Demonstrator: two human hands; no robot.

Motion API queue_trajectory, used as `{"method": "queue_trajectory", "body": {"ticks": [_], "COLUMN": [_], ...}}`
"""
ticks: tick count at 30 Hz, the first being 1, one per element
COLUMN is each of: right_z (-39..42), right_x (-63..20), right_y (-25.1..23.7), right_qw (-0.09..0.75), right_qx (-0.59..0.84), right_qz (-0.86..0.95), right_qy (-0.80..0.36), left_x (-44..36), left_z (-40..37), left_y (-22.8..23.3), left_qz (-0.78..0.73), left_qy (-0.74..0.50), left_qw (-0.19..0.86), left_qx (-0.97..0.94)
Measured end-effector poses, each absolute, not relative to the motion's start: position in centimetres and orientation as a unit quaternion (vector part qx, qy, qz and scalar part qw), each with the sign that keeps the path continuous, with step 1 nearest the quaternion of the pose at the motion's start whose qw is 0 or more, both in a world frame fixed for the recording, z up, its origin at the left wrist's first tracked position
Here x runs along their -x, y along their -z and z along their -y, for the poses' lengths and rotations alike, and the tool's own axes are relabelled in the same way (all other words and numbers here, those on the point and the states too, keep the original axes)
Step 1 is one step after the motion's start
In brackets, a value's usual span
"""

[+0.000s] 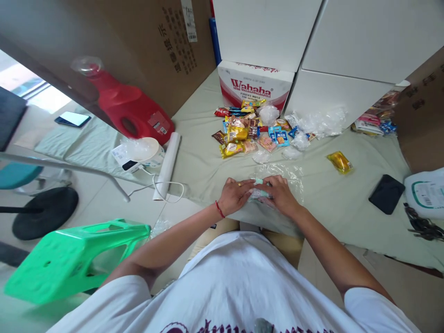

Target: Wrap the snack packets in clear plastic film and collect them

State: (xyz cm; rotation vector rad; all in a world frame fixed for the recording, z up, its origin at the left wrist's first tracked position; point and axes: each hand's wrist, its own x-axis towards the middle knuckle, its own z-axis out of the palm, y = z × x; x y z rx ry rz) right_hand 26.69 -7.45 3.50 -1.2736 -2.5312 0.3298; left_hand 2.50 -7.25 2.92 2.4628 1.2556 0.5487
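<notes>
Snack packet (pixel 259 193), small, pale with a teal edge: lower centre of the frame, pinched between both hands at the near edge of the surface (pixel 347 203), which is draped in a light grey-green cloth.

Head view, entries:

- Left hand (pixel 236 195): fingers curled, closed on the left end of the packet; a ring on one finger, a red cord at the wrist.
- Right hand (pixel 281 194): fingers bent down over the right end of the packet, gripping it; touching the left hand's fingertips.
- Clear plastic bag (pixel 282 172): flat on the cloth, just behind and partly under the hands.
- Heap of wrapped snacks (pixel 251 132): centre of the frame, well beyond the hands; yellow, blue, red and brown wrappers mixed.
- Yellow packet (pixel 340 162): lying alone, right of centre.
- Crumpled clear wrappers (pixel 321 122): right of the heap, against the white boxes.
- Wahaha carton (pixel 255 85): upper centre, behind the heap.
- Black pouch (pixel 386 194): right side, flat on the cloth.
- Red jug (pixel 130 108): upper left, lying tilted.
- Roll of film (pixel 168 164): left of centre, at the cloth's edge.
- Green stool (pixel 74 259): lower left, tipped on its side on the floor.
</notes>
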Motion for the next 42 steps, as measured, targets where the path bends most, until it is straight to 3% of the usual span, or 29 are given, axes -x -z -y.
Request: {"method": "queue_trajectory", "body": {"ticks": [11, 16, 21, 27, 32, 34, 38, 42], "right_z": [4.8, 4.0, 4.8, 8.4, 6.9, 6.0, 6.3, 8.6], "right_x": [-28.2, -29.6, -32.0, -30.6, -30.9, -31.7, -32.7, -31.2], "right_y": [-0.6, -3.2, -7.9, -10.6, -9.1, -7.9, -6.5, -8.6], "right_qw": [0.193, 0.21, 0.322, 0.115, 0.153, 0.125, 0.04, 0.168], "right_qx": [0.361, 0.362, 0.434, 0.477, 0.52, 0.587, 0.67, 0.624], "right_qz": [0.894, 0.9, 0.817, 0.846, 0.765, 0.707, 0.702, 0.762], "right_qy": [-0.183, -0.119, -0.2, -0.21, -0.349, -0.375, -0.239, -0.029], "left_x": [-5.1, -5.2, -5.0, -5.0, -5.4, -5.6, -6.2, -6.7], "left_z": [6.5, 6.2, 6.1, 6.0, 5.5, 5.4, 5.6, 5.9], "left_y": [-2.2, -1.5, -0.6, -0.6, -0.4, -0.2, -0.1, -0.4], "left_qz": [-0.577, -0.543, -0.51, -0.476, -0.432, -0.42, -0.39, -0.378], "left_qy": [-0.236, -0.223, -0.227, -0.23, -0.22, -0.227, -0.25, -0.258], "left_qw": [0.188, 0.213, 0.22, 0.193, 0.148, 0.129, 0.083, 0.044], "left_qx": [-0.759, -0.781, -0.8, -0.827, -0.862, -0.869, -0.882, -0.888]}}
